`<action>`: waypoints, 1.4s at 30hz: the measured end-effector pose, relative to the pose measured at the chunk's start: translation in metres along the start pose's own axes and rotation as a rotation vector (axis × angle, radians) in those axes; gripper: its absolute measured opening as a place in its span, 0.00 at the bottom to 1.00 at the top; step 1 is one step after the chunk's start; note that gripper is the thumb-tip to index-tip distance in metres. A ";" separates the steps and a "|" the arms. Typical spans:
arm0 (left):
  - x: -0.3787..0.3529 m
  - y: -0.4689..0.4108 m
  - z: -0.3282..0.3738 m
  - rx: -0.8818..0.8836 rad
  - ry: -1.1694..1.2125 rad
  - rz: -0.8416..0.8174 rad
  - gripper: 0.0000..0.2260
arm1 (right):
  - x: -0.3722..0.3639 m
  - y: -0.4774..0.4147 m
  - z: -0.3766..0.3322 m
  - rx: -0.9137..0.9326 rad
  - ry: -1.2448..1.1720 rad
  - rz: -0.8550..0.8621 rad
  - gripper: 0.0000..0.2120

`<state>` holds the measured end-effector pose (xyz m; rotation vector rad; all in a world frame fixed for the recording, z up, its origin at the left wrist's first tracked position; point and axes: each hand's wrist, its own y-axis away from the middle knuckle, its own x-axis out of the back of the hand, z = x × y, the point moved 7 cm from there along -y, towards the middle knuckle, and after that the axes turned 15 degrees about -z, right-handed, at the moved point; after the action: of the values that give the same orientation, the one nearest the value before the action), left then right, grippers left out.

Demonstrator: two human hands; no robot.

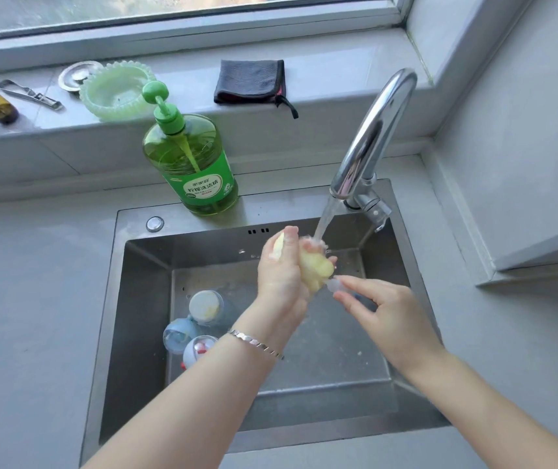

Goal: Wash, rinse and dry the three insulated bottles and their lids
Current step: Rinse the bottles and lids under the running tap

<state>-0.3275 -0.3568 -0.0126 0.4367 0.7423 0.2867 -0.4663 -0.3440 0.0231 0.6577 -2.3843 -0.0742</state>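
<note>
Under the tap (372, 130), my left grip (281, 275) squeezes the yellow sponge (314, 270). My right grip (385, 309) pinches a small clear piece (334, 285) touching it. The bottles (196, 330) lie in the sink (142, 282), down to the left.

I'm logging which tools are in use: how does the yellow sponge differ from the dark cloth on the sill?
The yellow sponge is gripped in the left hand under the running tap; the dark cloth lies folded on the windowsill, with no hand on it. The sponge is pale and wet; the cloth is dark grey with a pink edge, away from the water. Both are soft cleaning aids.
</note>
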 end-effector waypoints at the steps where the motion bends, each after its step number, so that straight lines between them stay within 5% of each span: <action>1: 0.000 0.001 0.002 -0.017 -0.031 0.035 0.08 | -0.003 -0.001 0.000 0.011 -0.005 0.006 0.08; 9: 0.008 0.000 0.004 0.043 -0.142 0.174 0.17 | -0.024 -0.003 0.001 0.043 -0.139 -0.077 0.09; 23: 0.008 -0.003 -0.002 0.163 0.222 -0.093 0.19 | -0.011 -0.004 0.000 -0.001 -0.055 -0.008 0.08; 36: -0.004 0.003 -0.006 0.071 0.136 -0.131 0.02 | -0.018 0.010 0.000 -0.021 -0.107 -0.082 0.10; 42: -0.002 0.018 -0.012 0.073 -0.034 -0.063 0.13 | -0.023 0.027 -0.002 -0.047 -0.220 -0.189 0.13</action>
<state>-0.3393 -0.3389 -0.0107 0.4854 0.7333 0.1927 -0.4619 -0.3090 0.0173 0.8917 -2.5130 -0.2964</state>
